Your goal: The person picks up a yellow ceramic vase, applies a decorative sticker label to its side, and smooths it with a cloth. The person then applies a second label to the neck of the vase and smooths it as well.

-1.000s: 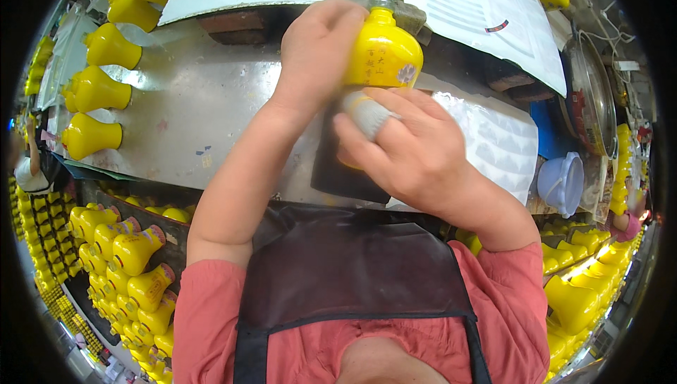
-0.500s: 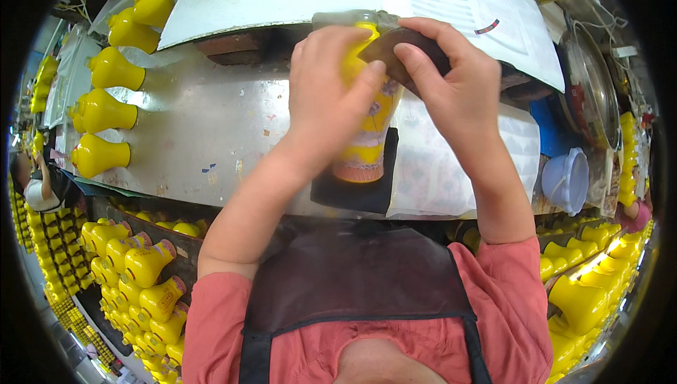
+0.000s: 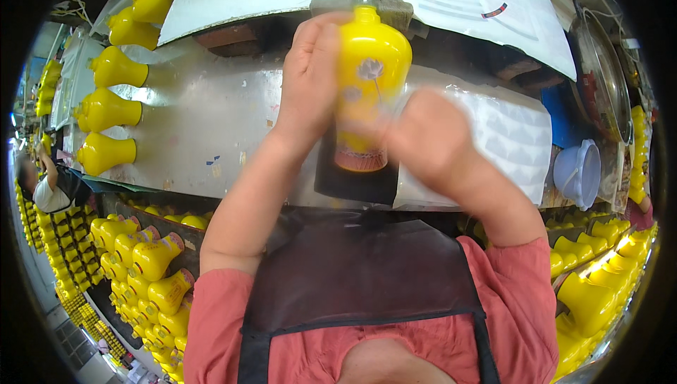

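A glossy yellow bottle (image 3: 376,50) with a grey flower decal and a pinkish patterned band at its base lies with its neck pointing away from me. The neck rests on a grey support (image 3: 395,7), the base over a black pad (image 3: 352,185). My left hand (image 3: 310,77) is closed around the bottle's left side, its fingertips hidden by the bottle. Over the lower right part of the bottle, my right hand (image 3: 434,137) is smeared by motion. Its fingers cannot be made out, nor can anything in them.
Several yellow bottles (image 3: 113,112) lie along the table's left side. A decal sheet (image 3: 486,130) lies right of the pad, with white paper (image 3: 451,3) beyond. At right hangs a pale blue bucket (image 3: 577,172). Racked bottles (image 3: 151,257) flank me; a co-worker (image 3: 53,186) is far left.
My right hand has moved down from the bottle's shoulder toward its base, and the dark flat piece it held is no longer distinguishable. My left hand has shifted to the bottle's left side, uncovering the decal.
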`<state>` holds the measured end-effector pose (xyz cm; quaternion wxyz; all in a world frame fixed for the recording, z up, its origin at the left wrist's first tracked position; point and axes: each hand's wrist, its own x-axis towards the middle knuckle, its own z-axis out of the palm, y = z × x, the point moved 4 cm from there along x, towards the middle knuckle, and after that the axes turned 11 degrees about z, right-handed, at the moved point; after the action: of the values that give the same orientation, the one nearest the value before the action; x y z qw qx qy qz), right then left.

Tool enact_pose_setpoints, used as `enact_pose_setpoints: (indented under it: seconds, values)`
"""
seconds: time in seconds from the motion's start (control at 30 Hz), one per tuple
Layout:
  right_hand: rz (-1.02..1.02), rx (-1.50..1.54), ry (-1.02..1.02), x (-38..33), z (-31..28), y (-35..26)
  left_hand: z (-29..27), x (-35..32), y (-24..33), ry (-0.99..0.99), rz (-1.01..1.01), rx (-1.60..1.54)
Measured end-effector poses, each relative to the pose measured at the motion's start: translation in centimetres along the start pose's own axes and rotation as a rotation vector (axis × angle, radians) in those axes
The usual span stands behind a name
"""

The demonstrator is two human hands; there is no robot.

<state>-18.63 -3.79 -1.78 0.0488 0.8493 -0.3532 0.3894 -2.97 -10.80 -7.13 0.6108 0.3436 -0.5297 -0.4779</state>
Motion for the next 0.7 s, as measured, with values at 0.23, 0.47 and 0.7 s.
enact_pose_setpoints:
  seconds: [0.23,0.47,0.7]
  values:
    - [0.113,0.036,0.054,-0.9,-1.3,1.4,0.9,-1.6,1.3,0.060,-0.069,0.025]
    - [0.552,0.097,0.089,-3.5,-0.6,2.3,1.1,-2.2,0.2,0.016,-0.134,-0.153]
    - [0.426,0.265,0.059,-4.5,-0.2,0.8,0.8,-5.2,0.2,-0.064,-0.039,0.249]
